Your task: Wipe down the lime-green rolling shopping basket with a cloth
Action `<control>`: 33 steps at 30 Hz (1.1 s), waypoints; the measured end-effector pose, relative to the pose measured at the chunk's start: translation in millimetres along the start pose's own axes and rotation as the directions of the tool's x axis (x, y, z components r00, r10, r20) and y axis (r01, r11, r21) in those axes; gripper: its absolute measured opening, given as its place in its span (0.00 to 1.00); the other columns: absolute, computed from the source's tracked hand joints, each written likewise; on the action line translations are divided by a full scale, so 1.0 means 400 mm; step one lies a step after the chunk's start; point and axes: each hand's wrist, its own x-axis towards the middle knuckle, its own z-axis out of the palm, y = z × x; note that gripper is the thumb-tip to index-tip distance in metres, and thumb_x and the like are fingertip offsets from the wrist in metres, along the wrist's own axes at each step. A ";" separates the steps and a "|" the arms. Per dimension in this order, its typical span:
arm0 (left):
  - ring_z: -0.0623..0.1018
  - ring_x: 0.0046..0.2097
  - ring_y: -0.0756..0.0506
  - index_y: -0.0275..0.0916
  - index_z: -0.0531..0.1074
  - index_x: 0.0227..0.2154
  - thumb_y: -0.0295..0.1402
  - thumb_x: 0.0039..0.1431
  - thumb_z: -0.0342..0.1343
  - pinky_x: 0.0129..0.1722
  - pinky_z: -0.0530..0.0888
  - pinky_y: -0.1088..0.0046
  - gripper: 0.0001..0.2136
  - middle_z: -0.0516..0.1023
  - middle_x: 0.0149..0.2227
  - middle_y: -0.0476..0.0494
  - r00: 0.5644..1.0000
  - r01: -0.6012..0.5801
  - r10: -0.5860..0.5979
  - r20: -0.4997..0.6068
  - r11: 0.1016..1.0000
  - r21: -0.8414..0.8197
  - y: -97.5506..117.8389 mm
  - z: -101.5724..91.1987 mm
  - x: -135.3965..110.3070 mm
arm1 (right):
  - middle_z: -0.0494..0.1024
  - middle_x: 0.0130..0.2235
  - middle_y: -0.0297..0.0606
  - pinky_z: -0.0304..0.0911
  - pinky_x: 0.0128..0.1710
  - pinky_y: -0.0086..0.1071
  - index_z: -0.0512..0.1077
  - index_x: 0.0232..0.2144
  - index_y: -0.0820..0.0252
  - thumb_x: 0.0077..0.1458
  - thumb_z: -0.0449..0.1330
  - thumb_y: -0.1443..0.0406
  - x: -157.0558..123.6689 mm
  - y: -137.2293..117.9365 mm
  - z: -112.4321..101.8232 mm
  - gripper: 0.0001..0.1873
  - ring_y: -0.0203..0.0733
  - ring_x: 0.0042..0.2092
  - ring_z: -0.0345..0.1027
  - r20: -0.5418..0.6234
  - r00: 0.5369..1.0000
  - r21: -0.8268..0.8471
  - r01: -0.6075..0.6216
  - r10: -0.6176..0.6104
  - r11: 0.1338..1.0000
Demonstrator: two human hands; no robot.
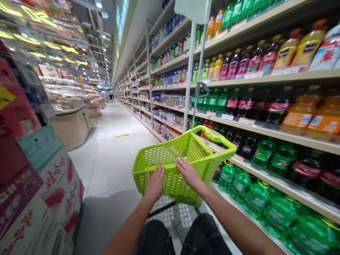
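Observation:
A lime-green plastic shopping basket (159,156) on a wheeled cart stands in front of me in a supermarket aisle. It looks empty inside. My left hand (154,183) rests on the basket's near rim with its fingers curled over the edge. My right hand (188,171) lies on the same rim a little further right, fingers stretched over the top. My dark trouser legs show below the basket.
Shelves of soft-drink bottles (265,106) run along the right side, very close to the basket. Stacked cartons (39,191) stand at the left. A rounded display counter (70,124) lies further up on the left. The tiled aisle (111,141) stretches ahead, a person far off.

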 end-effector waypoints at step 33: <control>0.42 0.63 0.45 0.38 0.40 0.59 0.16 0.41 0.37 0.57 0.49 0.48 0.37 0.38 0.63 0.49 0.999 -0.026 0.025 -0.021 0.999 -0.029 0.031 0.009 -0.020 | 0.60 0.57 0.39 0.54 0.54 0.42 0.63 0.51 0.56 0.56 0.43 0.69 -0.083 0.259 -0.280 0.21 0.42 0.58 0.51 0.110 0.987 -0.105 -0.103 0.115 0.989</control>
